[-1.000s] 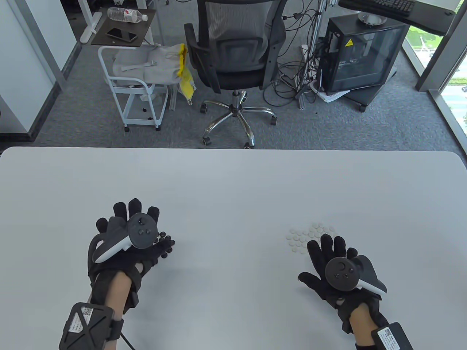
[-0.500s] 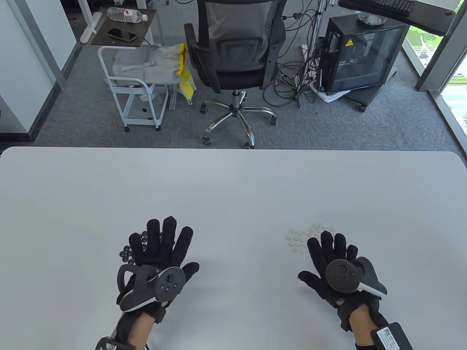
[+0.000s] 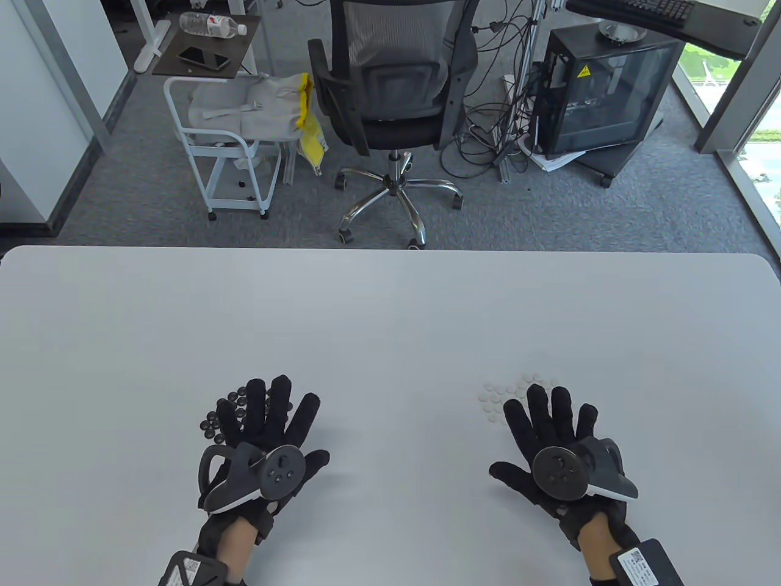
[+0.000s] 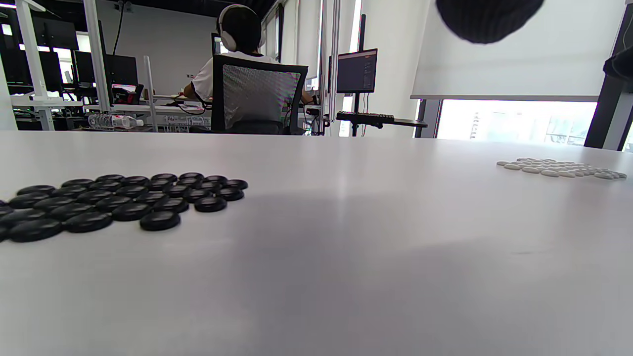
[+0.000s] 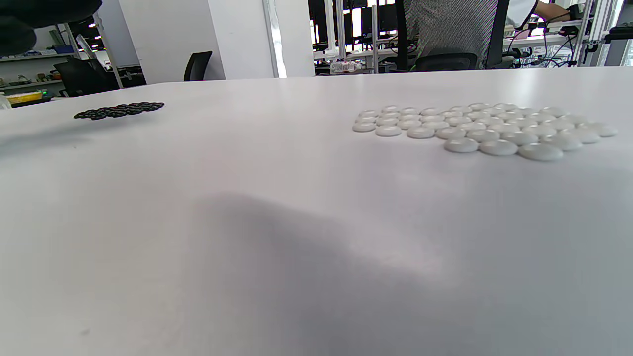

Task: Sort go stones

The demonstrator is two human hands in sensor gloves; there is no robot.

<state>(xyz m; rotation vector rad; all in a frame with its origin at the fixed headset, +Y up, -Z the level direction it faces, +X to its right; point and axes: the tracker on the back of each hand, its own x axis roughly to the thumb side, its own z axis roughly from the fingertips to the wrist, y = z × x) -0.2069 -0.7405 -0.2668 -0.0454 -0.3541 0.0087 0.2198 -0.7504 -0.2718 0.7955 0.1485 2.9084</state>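
Note:
A flat cluster of black Go stones lies on the white table at front left; it also shows in the left wrist view. A flat cluster of white Go stones lies at front right; it also shows in the right wrist view. My left hand is spread flat, fingers open, over the right part of the black cluster, hiding some stones. My right hand is spread flat, fingers open, over the near right part of the white cluster. Neither hand holds a stone.
Beyond the table's far edge stand an office chair, a white cart and a black computer case on grey carpet. The black cluster shows far off in the right wrist view, the white one in the left wrist view.
My left hand moved right and back toward me, turned flat and spread its fingers over the black stones. My right hand shifted slightly left and forward over the white stones.

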